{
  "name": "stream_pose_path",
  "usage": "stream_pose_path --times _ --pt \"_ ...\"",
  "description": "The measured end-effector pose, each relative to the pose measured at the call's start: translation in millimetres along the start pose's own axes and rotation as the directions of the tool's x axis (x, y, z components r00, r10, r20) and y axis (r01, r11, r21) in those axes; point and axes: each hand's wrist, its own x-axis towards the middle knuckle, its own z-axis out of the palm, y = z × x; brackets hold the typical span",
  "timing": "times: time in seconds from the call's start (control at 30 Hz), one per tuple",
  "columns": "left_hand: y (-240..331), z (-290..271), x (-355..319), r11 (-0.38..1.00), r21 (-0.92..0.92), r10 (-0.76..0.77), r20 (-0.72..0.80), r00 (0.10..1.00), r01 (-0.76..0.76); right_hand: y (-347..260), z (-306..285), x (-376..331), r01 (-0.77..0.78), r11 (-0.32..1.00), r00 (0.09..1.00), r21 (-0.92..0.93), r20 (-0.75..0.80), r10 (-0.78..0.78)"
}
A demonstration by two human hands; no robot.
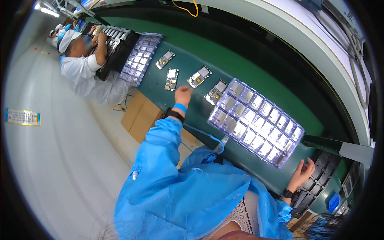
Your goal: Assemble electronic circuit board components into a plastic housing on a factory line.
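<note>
Green bench, PCBs btwn clear trays. L hand curled beside them, can't tell if gripping; R hand fingers spread nr dark trays. PCBs prob. light, stiff, fragile: hold by edges.

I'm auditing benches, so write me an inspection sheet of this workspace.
Surface: dark green workbench
Job's things: four rectangular circuit boards; translucent purple plastic tray of silvery parts
Clutter: dark compartmented plastic tray, lower right
Hands: bare left hand near the boards, contact unclear; bare right hand open, between purple and dark trays
Cables: looped yellow cable; thick grey cables; thin blue cord
Surroundings: white-clothed co-worker; brown cardboard box
</note>
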Motion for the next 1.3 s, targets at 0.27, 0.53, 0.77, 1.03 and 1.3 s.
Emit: stream_pose_path --times 0.27,0.53,0.77,1.03,1.3 --pt "12 48 55 0.530 0.848 0.175 -0.074 0.982 -0.031 -77 15 -13 0.001 0.997 0.999 0.073 -0.051 0.003" --pt "-36 31 105 0.956 0.013 0.290 0.069 0.954 -0.292 -93 41 -20 -0.254 0.965 0.966 0.061 0.062 0.250" --pt "67 -39 23 0.916 -0.400 0.178 0.333 0.926 -0.032 -43 50 -16 -0.274 0.948 0.954 -0.160 0.075 0.289" --pt "159 -60 -86 0.816 -0.578 0.370 0.545 0.752 0.018 -60 57 26 0.183 0.977 0.930 0.110 0.304 -0.209" --pt "173 -20 -194 0.762 -0.594 0.299 0.676 0.673 0.258 -73 90 34 0.338 0.935 0.799 0.111 0.492 -0.347"
